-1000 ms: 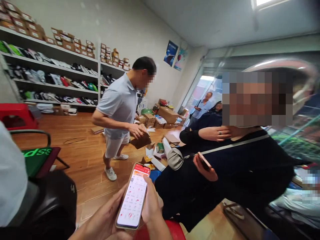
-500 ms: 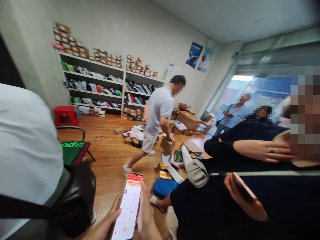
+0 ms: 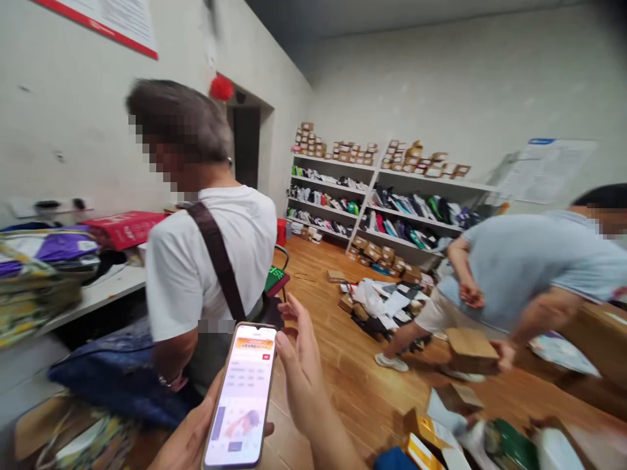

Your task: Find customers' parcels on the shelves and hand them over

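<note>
A phone [image 3: 241, 398] with a lit screen stands upright at the bottom centre, tilted slightly to the right. My left hand [image 3: 193, 424] holds it from the left side and from behind, with a fingertip showing past its right edge. Beside the phone's upper right edge is my right hand [image 3: 304, 372], its fingers raised and apart, the thumb close to the edge. The screen shows an orange banner, a small red button and a picture lower down.
A person in a white shirt [image 3: 230, 241] stands close at the left by a white table [image 3: 115, 290]. At the right another person [image 3: 529, 267] bends with a carton [image 3: 470, 351]. Shelves [image 3: 416, 215] of packets stand behind; opened boxes [image 3: 431, 444] lie on the floor.
The view has swung left, bringing in the table and doorway. The phone screen shows a different page. My right hand has come away from the phone's side, and the person with the carton now bends down.
</note>
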